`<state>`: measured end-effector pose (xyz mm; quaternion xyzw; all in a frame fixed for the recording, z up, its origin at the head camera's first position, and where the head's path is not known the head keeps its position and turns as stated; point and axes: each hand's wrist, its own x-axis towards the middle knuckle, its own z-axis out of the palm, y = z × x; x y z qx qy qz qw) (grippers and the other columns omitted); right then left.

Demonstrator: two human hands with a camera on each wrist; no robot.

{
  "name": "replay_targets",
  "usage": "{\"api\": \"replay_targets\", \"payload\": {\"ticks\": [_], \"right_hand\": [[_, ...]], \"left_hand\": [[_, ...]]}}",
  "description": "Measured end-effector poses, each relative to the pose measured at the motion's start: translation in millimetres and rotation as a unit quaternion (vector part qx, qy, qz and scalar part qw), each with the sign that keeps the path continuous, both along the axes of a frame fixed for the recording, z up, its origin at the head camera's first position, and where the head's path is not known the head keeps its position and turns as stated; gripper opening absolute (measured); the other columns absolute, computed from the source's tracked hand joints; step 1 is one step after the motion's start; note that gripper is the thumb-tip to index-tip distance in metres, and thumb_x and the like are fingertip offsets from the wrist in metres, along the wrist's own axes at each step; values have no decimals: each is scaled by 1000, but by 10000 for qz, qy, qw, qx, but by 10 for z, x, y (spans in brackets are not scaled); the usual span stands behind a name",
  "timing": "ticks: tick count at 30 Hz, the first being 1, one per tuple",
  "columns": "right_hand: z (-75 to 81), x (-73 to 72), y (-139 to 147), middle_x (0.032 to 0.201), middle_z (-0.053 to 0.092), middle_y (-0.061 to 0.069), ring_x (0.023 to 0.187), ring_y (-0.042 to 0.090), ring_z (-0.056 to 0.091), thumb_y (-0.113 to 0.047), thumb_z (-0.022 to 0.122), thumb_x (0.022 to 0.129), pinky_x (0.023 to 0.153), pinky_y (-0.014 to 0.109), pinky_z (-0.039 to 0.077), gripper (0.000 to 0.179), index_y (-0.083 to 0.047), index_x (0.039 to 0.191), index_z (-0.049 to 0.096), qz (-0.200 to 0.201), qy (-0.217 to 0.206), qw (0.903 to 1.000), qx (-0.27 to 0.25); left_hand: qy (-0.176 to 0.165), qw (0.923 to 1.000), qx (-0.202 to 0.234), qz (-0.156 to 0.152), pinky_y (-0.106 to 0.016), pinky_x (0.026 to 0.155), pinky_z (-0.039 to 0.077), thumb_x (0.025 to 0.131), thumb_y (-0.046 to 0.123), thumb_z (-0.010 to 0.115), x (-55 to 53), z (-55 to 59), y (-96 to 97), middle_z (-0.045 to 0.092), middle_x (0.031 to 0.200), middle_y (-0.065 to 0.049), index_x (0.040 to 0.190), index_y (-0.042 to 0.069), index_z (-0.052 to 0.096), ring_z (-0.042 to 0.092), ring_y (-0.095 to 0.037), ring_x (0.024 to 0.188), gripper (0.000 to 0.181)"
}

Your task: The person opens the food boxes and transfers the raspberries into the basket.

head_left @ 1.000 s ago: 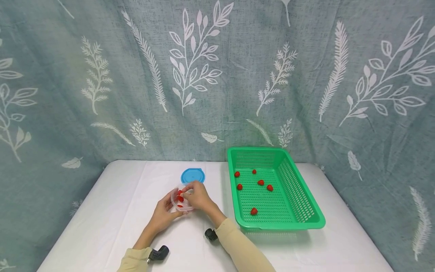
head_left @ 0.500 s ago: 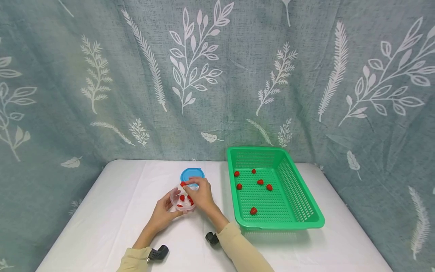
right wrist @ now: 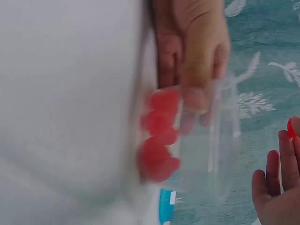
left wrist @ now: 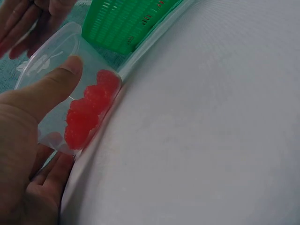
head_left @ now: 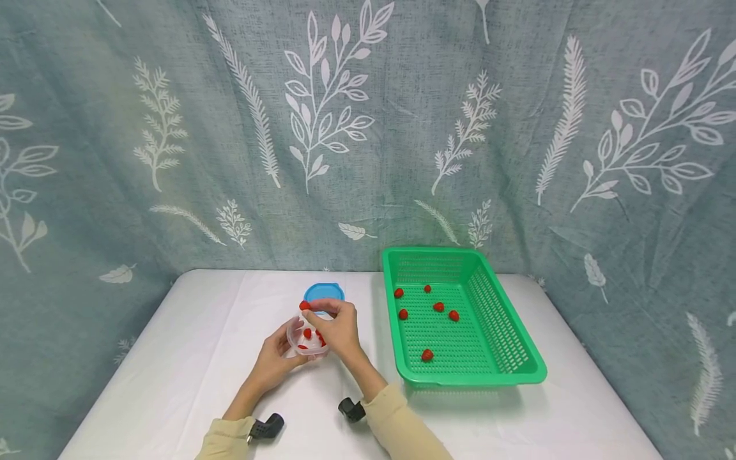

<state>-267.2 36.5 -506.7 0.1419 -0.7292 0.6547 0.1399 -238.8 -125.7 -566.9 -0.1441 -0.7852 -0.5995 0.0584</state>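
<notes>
My left hand (head_left: 273, 365) steadies a small clear plastic tub (left wrist: 49, 51) on the white table, thumb on its near wall and fingers round the far side. Several red strawberries (left wrist: 84, 115) lie at the bottom of the tub. Just above and behind the tub's rim, my right hand (head_left: 342, 329) pinches one strawberry (head_left: 305, 305) between thumb and fingertips. That strawberry shows only as a red edge at the right of the right wrist view, by the fingers (right wrist: 287, 161). Part of the tub is hidden behind the right hand in the head view.
Behind the tub lies a round blue lid (head_left: 323, 291), partly covered by the right hand. A green perforated basket (head_left: 477, 381) stands to the right with several strawberries (head_left: 439, 306) spread over its floor. A patterned curtain (head_left: 368, 128) hangs behind the table (head_left: 213, 332).
My right hand has lifted a strawberry up out of the tub, over the rim toward the back and slightly left. The left hand and tub have stayed in place.
</notes>
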Motion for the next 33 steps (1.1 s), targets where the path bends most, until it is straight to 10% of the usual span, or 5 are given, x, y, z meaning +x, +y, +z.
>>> {"api": "replay_targets", "payload": {"ticks": [5,10,33], "right_hand": [[322,174,19,102,73,25,101,42,68,1,78,85,103,52,55,24,8,108,74,375,-18,9993,-94],[625,300,109,107,71,25,98,28,67,2,73,89,101,53,55,24,9,113,72,751,26,9970,183],[1191,75,958,109,73,14,102,27,70,-10,74,93,95,32,60,26,-2,118,72,1178,-98,9878,1011]], "left_hand": [[40,9999,-120,31,-51,116,38,79,5,86,-115,-181,-36,53,149,-21,153,-1,40,46,-39,142,87],[78,9998,-175,-24,-47,115,39,79,14,88,-141,-203,-54,54,149,-18,153,1,40,47,-37,142,89],[-329,9992,-211,33,-44,118,36,79,12,88,-134,-191,-37,52,152,-14,155,7,39,42,-33,147,91]]}}
